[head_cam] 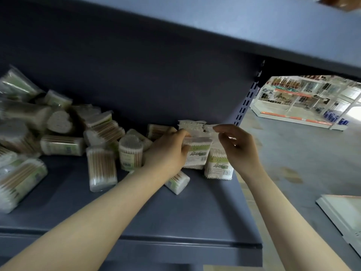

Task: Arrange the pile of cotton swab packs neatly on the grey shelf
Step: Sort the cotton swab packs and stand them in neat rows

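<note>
From the head camera, both forearms reach forward and upward onto the grey shelf (195,208). The left hand (168,151) curls its fingers around an upright cotton swab pack (197,153) near the shelf's right end, just beside another standing pack (219,166). The right hand (237,145) hovers above that second pack, fingers loosely curled; whether they pinch anything cannot be told. The jumbled pile of packs (58,137) lies to the left.

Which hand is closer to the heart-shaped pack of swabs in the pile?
Left. The left hand is nearer the heart-shaped pack, though apart from it, off to its right; the right hand sits farther right still.
</note>
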`<state>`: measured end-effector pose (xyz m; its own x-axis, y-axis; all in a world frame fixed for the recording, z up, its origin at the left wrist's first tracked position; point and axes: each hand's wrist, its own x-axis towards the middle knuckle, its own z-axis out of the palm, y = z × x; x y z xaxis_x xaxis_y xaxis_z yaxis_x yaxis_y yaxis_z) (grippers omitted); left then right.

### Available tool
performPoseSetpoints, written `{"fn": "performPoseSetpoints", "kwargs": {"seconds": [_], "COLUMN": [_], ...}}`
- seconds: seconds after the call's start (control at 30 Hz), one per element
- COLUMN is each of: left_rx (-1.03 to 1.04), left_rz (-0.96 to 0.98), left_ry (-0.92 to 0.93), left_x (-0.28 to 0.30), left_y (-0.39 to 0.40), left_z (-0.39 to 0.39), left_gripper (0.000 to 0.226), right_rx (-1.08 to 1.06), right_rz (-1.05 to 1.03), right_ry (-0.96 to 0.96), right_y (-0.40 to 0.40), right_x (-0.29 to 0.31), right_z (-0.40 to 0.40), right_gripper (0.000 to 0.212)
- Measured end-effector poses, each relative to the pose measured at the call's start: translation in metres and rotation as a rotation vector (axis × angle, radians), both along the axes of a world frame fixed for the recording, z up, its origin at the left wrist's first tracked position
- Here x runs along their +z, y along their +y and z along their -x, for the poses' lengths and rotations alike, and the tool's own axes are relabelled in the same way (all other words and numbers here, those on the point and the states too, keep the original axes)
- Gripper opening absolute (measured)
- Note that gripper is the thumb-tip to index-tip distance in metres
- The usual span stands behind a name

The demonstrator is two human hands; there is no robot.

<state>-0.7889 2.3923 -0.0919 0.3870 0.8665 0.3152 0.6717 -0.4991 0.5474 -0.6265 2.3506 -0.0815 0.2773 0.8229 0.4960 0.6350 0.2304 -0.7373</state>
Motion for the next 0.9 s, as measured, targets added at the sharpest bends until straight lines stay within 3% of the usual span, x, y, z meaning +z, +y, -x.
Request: {"fn": "performPoseSetpoints", "kwargs": {"seconds": [0.17, 0.47, 0.67, 0.9], "left_rx": [0.018, 0.07, 0.007, 0.016], "left_rz": [0.017, -0.105, -0.209, -0.27], "left_ry": [0.085, 0.227, 0.25, 0.248], "left_x": [-0.014, -0.023, -0.026, -0.028], "left_y": [0.0, 0.001, 0.0, 0.001], "left_z": [-0.01, -0.02, -0.03, -0.03], "left_gripper": [0.025, 0.026, 0.034, 0.026], "right_rx": [-0.143, -0.049, 0.0, 0.005], "right_rz": [0.169, 0.343, 0.357, 0.323], "right_ry": [-0.226, -0.502, -0.536, -0.555], "right_y": [0.004, 0.005, 0.004, 0.005], "right_x": [-0.017, -0.029, -0.039, -0.045], "right_z": [-0.024, -0.029, -0.031, -0.032], "right_gripper": [0.037, 0.069, 0.078, 0.078]}}
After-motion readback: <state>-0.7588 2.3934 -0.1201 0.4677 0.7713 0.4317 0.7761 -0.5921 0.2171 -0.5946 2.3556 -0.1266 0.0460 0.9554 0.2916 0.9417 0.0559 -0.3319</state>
